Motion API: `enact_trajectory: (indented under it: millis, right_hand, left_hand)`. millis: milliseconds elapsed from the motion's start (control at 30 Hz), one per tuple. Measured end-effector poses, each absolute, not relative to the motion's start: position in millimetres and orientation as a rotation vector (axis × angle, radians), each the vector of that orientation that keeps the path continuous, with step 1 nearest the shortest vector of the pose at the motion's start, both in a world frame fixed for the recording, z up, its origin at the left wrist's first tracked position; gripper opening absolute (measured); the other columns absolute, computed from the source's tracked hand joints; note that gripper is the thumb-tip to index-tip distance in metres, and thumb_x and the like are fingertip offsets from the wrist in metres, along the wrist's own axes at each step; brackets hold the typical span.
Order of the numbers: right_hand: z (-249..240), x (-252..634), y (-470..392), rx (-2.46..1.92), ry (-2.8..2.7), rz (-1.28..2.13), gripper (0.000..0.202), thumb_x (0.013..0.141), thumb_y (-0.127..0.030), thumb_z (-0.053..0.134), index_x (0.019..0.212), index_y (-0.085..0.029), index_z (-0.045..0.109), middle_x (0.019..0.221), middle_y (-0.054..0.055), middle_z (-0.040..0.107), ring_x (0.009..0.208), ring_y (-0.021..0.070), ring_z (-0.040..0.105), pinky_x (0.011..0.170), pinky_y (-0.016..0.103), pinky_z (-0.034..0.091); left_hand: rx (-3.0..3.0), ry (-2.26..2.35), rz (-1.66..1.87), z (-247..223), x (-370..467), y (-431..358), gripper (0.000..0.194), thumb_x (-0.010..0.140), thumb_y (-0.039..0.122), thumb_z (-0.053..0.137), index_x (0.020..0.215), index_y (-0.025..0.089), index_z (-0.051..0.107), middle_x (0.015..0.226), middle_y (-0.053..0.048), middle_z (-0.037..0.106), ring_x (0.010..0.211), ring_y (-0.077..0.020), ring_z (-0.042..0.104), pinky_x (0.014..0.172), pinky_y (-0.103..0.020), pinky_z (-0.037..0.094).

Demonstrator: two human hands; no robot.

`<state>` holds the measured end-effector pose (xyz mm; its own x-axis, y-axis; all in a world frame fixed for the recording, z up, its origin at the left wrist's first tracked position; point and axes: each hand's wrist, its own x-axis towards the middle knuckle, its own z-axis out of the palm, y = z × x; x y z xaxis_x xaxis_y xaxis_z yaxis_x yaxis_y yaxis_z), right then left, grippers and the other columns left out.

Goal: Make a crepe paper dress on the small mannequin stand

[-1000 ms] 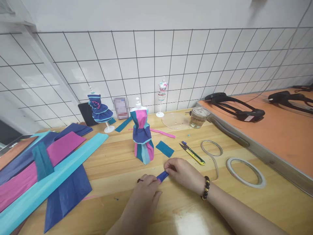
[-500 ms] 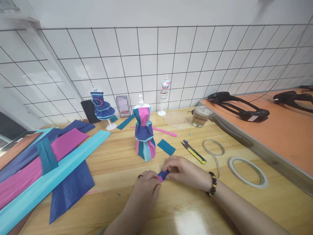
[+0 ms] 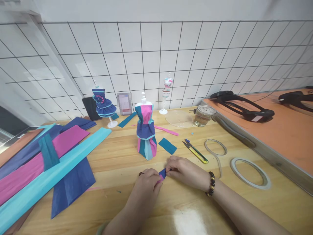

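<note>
Between my two hands lies a small piece of blue and pink crepe paper (image 3: 162, 173), low over the wooden table. My left hand (image 3: 148, 182) pinches its pink end, and the fingers hide part of it. At the blue end, the fingertips of my right hand (image 3: 181, 169) are closed on the paper. Just behind stands a mini dress form (image 3: 146, 130) dressed in pink, teal and blue paper. A teal paper rectangle (image 3: 167, 146) lies beyond my right hand. Yellow-handled thread snips (image 3: 195, 152) rest to its right.
Crepe paper strips (image 3: 73, 156) are piled at the left. Two tape rolls (image 3: 250, 173) and a lidded glass cup (image 3: 204, 116) are on the right. Two more dress forms (image 3: 104, 102) and a phone (image 3: 91, 109) stand by the tiled wall. Black headsets (image 3: 242, 106) lie on an orange surface.
The view has shifted slightly. My hands stay on the small paper piece, with the right fingers turned a little and more of the blue part showing between them.
</note>
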<state>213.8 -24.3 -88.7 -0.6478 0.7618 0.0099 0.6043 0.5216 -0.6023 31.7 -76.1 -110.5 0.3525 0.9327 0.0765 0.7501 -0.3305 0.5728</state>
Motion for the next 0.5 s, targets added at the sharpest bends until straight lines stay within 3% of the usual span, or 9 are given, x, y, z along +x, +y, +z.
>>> enact_trajectory:
  millis: [267, 500]
  right_hand:
    - [-87.1, 215.3, -25.5, -1.153, -2.509, 0.854, 0.01, 0.078, -0.016, 0.059, 0.085, -0.02, 0.066, 0.085, 0.002, 0.059, 0.079, 0.0146, 0.057, 0.071, 0.023, 0.043]
    - [-89.6, 213.6, -24.7, -1.141, -2.509, 0.835, 0.017, 0.084, -0.018, 0.05, 0.078, -0.019, 0.065, 0.08, 0.002, 0.058, 0.078, 0.0143, 0.057, 0.072, 0.024, 0.042]
  left_hand:
    - [2.234, 1.491, 0.589, -108.0, 33.9, -75.8, 0.025, 0.079, 0.008, 0.045, 0.069, 0.019, 0.065, 0.081, -0.003, 0.064, 0.077, -0.0167, 0.056, 0.069, -0.03, 0.042]
    - [2.223, 1.519, 0.589, -107.0, 34.7, -75.1, 0.027, 0.079, 0.007, 0.042, 0.064, 0.017, 0.062, 0.079, -0.004, 0.062, 0.074, -0.0159, 0.056, 0.067, -0.028, 0.042]
